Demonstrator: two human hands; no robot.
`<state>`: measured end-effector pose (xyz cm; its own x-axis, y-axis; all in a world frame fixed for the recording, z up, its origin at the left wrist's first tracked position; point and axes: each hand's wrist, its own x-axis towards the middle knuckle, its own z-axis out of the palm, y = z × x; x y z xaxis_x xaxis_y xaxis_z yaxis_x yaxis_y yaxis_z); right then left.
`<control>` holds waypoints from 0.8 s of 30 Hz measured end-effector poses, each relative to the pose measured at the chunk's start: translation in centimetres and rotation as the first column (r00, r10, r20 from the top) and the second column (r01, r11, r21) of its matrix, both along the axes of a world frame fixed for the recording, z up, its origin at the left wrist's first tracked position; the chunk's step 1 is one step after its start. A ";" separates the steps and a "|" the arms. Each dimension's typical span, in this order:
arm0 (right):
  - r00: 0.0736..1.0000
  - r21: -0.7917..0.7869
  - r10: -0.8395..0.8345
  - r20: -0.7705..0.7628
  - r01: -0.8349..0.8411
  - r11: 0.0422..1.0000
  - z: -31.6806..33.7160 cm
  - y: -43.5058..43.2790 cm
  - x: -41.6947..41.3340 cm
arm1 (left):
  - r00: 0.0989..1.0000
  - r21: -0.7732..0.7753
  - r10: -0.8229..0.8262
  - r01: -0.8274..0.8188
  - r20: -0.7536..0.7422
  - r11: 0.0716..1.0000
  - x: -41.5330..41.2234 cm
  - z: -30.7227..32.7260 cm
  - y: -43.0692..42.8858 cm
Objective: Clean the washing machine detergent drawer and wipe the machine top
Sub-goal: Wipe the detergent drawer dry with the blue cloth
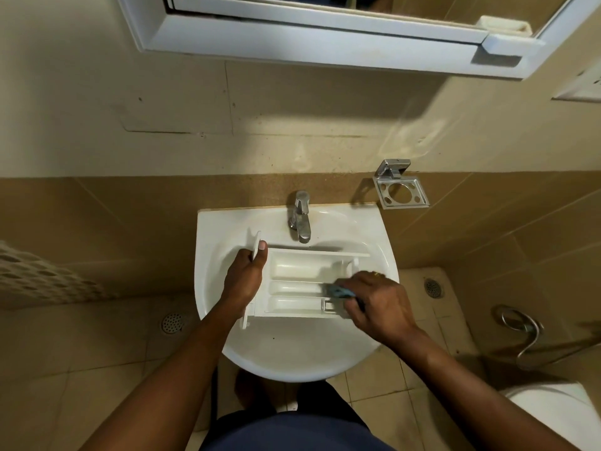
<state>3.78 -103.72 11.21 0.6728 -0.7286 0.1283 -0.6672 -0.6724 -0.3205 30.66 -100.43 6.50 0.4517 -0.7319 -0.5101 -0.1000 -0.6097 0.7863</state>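
Left hand [245, 278] grips the detergent drawer [299, 271] at its left end over the sink [292, 356], right hand [377, 304] clutches a blue cloth [338, 291] in its right compartments; hard scrubbing could twist the drawer loose.

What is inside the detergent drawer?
In the detergent drawer: three compartments and a blue cleaning item gripped by the right hand at its right end. Anything under them is hidden.
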 end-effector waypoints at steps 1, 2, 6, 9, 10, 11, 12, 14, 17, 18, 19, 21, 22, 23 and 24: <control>1.000 -0.014 -0.015 0.017 0.015 1.000 0.0 -0.1 0.7 | 1.000 -0.014 0.005 -0.005 -0.010 1.000 0.0 0.1 -0.1; 1.000 -0.017 -0.008 0.021 0.008 1.000 -0.2 0.0 1.6 | 1.000 -0.023 0.014 -0.015 -0.020 1.000 0.0 0.2 -0.1; 0.999 0.083 0.024 0.028 -0.027 0.996 -2.6 1.7 5.9 | 0.999 -0.064 0.015 -0.017 -0.041 0.998 -0.8 0.4 -0.4; 0.980 0.224 0.095 0.174 -0.134 0.965 -2.2 2.7 8.2 | 0.994 -0.054 0.044 -0.049 -0.096 0.997 -1.3 0.5 -0.3; 0.964 0.226 0.087 0.251 -0.145 0.963 -1.6 2.6 8.7 | 0.989 -0.057 0.051 -0.059 -0.137 0.997 -1.3 0.5 -0.3; 0.940 0.216 0.036 0.340 -0.115 0.970 -1.0 2.3 9.2 | 0.982 -0.062 0.050 -0.063 -0.181 0.996 -1.3 0.5 -0.1; 0.903 0.205 -0.042 0.427 -0.051 0.977 -0.6 1.6 9.5 | 0.974 -0.073 0.046 -0.064 -0.220 0.995 -1.3 0.6 -0.1; 0.846 0.163 -0.168 0.506 0.097 0.982 0.0 0.0 10.3 | 0.965 -0.068 0.029 -0.048 -0.260 0.997 -1.3 0.4 -0.2; 0.925 0.022 -0.140 0.353 0.142 0.990 -0.1 -1.4 11.7 | 0.965 -0.064 0.015 -0.033 -0.263 0.997 -1.4 0.1 -0.4; 0.954 -0.024 -0.103 0.281 0.114 0.993 -0.4 -1.6 11.9 | 0.968 -0.061 0.011 -0.027 -0.249 0.998 -1.4 0.1 -0.4; 0.969 -0.054 -0.079 0.233 0.094 0.994 -0.7 -1.9 11.7 | 0.972 -0.065 0.004 -0.020 -0.237 0.998 -1.5 0.2 -0.5; 0.975 -0.037 -0.117 0.190 0.126 0.991 -0.7 -3.0 10.1 | 0.978 -0.069 -0.006 -0.008 -0.208 0.998 -1.4 0.6 -0.4; 0.971 -0.017 -0.171 0.165 0.176 0.984 -0.6 -3.7 9.0 | 0.980 -0.071 -0.006 -0.009 -0.197 0.997 -1.3 0.7 -0.2; 0.965 -0.007 -0.228 0.127 0.231 0.973 -0.7 -4.3 7.5 | 0.981 -0.071 -0.002 -0.012 -0.191 0.997 -1.1 0.6 -0.1; 0.957 -0.004 -0.273 0.092 0.275 0.961 -0.8 -4.9 5.9 | 0.983 -0.073 0.001 -0.015 -0.186 0.997 -0.9 0.5 0.0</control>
<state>9.73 -108.63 10.41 0.4327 -0.8808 0.1924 -0.7955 -0.4734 -0.3783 29.73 -100.46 7.02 0.3602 -0.7676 -0.5301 0.0560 -0.5494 0.8337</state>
